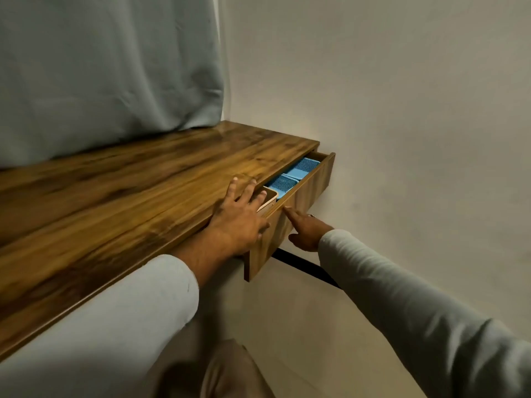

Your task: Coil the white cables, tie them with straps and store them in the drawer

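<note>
Sleeves of pale grey cloth nearest. Left hand flat and spread on the front edge of the brown wooden desk, holding nothing, fingertips over a cream plastic basket. Right hand just beside, index finger straight against the front panel of the partly open wooden drawer, gripping nothing. Drawer lying lengthwise along the desk edge, near-left to far-right, toward the wall. Farther inside, two blue mesh baskets.

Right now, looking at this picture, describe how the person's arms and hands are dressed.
Both arms wear long, pale grey sleeves of soft, plain fabric. The left sleeve stops mid-forearm; the right sleeve reaches the wrist. The left hand and right hand are bare, without gloves.
</note>
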Action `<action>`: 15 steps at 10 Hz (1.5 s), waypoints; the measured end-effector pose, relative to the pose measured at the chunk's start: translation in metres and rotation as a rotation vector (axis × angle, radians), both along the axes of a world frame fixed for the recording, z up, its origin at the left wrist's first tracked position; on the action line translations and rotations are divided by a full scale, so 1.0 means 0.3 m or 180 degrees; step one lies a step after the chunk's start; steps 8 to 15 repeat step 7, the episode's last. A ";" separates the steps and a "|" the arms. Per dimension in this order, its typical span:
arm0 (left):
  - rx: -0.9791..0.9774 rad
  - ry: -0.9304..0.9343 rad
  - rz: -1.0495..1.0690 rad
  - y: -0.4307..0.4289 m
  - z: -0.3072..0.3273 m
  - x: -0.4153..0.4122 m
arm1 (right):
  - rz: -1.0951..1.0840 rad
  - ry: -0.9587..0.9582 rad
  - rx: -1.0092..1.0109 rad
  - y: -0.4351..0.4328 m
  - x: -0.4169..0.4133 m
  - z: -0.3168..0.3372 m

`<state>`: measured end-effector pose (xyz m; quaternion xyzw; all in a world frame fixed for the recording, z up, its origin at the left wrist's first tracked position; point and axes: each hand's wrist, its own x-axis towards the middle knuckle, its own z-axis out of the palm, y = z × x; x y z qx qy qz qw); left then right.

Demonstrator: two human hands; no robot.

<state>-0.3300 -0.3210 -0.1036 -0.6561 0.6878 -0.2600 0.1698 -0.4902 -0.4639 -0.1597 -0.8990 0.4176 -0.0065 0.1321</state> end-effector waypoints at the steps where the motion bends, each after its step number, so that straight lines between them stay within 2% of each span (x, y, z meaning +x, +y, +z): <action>1: -0.0062 -0.0139 0.0277 0.011 0.003 0.052 | 0.0067 0.0045 0.0037 -0.002 0.098 0.003; 4: -0.0042 -0.0556 0.0906 0.002 -0.007 0.144 | 0.0244 0.0046 0.0154 0.024 0.301 0.021; 5: 0.0013 -0.0392 0.0873 -0.005 0.006 0.133 | 0.0348 0.0128 0.0144 0.016 0.283 0.024; 6: -0.0013 0.0019 0.0644 0.005 0.051 0.156 | 0.0406 0.0073 -0.0056 0.008 0.271 0.061; 7: -0.0229 0.0682 0.0595 0.037 0.145 0.231 | 0.0446 -0.0203 -0.0780 -0.008 0.279 0.159; 15: -0.0229 0.0682 0.0595 0.037 0.145 0.231 | 0.0446 -0.0203 -0.0780 -0.008 0.279 0.159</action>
